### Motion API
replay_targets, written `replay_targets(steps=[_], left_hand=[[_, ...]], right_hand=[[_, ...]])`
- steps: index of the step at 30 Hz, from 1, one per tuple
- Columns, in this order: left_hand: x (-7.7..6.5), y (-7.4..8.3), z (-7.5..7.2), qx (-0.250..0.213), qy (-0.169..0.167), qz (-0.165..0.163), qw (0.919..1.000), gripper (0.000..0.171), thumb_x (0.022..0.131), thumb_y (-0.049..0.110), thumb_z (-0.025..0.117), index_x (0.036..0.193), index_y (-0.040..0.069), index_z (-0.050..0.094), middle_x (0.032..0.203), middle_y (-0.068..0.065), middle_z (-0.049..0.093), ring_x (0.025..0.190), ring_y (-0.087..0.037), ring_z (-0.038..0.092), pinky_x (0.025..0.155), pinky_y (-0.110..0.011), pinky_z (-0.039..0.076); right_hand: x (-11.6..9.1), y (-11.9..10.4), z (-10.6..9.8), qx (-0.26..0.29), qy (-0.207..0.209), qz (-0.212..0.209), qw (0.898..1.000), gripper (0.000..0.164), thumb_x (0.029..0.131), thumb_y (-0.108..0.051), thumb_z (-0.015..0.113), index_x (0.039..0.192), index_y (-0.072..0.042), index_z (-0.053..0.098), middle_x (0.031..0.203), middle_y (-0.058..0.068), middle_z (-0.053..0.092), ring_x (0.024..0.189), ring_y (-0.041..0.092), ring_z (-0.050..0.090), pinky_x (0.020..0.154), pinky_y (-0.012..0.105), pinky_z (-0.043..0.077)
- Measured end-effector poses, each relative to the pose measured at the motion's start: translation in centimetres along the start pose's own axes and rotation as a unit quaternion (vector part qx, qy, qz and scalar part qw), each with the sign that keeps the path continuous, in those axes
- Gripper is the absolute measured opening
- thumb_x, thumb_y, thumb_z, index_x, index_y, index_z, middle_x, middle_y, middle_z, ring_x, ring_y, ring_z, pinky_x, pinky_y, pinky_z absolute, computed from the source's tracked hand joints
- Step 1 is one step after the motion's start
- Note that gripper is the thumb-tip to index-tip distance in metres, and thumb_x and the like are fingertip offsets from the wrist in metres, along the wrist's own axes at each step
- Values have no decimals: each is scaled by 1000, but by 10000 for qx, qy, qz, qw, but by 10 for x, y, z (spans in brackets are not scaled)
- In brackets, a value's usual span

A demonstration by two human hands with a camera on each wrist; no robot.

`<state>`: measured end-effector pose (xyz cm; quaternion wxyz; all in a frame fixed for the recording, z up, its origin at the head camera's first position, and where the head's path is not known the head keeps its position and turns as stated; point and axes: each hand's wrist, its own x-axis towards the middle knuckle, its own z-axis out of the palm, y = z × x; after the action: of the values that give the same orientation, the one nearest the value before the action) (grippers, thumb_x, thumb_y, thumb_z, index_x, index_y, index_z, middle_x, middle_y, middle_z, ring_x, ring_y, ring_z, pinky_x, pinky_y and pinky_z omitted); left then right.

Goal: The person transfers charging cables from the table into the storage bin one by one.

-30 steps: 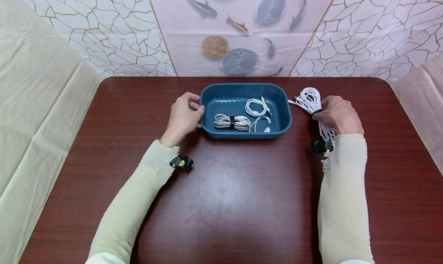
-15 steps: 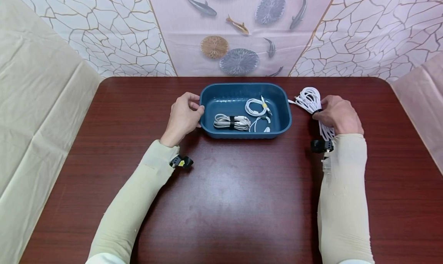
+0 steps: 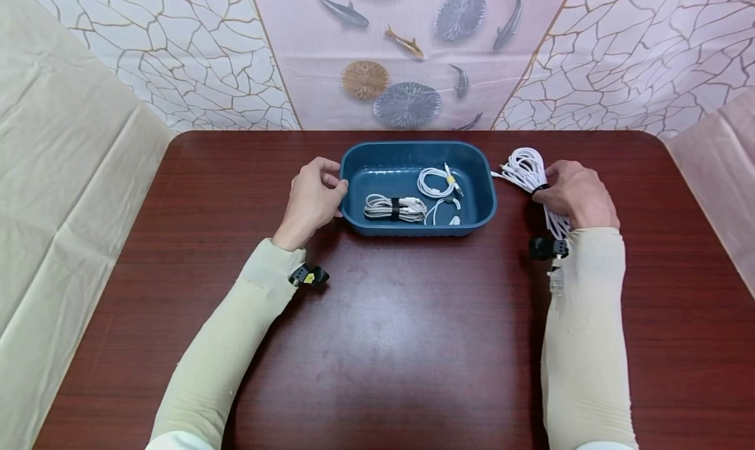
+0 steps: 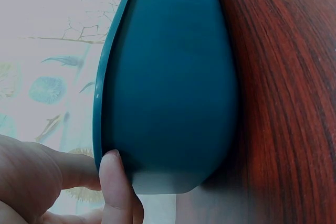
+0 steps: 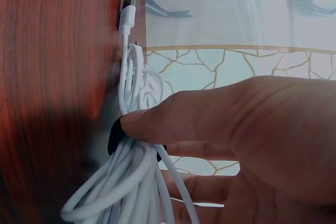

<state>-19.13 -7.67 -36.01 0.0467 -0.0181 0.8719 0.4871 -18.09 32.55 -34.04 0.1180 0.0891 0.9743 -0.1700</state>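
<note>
At the left end of the blue plastic box (image 3: 415, 231), my left hand (image 3: 311, 198) holds the rim between thumb and fingers. In the left wrist view one fingertip (image 4: 112, 161) lies against the outer wall just under the rim. To the right of the box, my right hand (image 3: 580, 194) grips a bundled white USB cable (image 3: 525, 168) at its black strap (image 5: 116, 137). The right wrist view shows the thumb (image 5: 137, 123) pressed on the strap, loops spreading below and a USB plug (image 5: 127, 17) above. My other right fingers are partly hidden behind the bundle.
Inside the box lie a grey-white cable (image 3: 389, 207) with a black strap, a white coil (image 3: 433, 183) with a yellow tie, and a small white cable (image 3: 448, 204). They stand on a dark red wooden table (image 3: 377, 345). A patterned cloth (image 3: 407, 63) rises behind it.
</note>
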Motion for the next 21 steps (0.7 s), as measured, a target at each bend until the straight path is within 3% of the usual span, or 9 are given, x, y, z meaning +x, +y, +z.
replay_targets(steps=[14, 21], left_hand=[[-1, 1, 0, 9, -2, -26, 10000, 34, 100, 13, 65, 132, 4, 59, 103, -16, 66, 57, -16, 66, 57, -31, 64], [1, 0, 0, 16, 14, -11, 10000, 33, 100, 13, 65, 131, 4, 59, 103, -16, 66, 58, -15, 66, 62, -38, 66]], right_hand=[[0, 0, 0, 52, 119, -50, 9999, 50, 92, -19, 60, 137, 4, 53, 128, 35, 55, 101, 44, 53, 81, 58, 51], [-1, -2, -2, 73, 177, -30, 9998, 53, 93, -21, 60, 139, 4, 51, 132, 36, 54, 104, 46, 53, 83, 61, 50]])
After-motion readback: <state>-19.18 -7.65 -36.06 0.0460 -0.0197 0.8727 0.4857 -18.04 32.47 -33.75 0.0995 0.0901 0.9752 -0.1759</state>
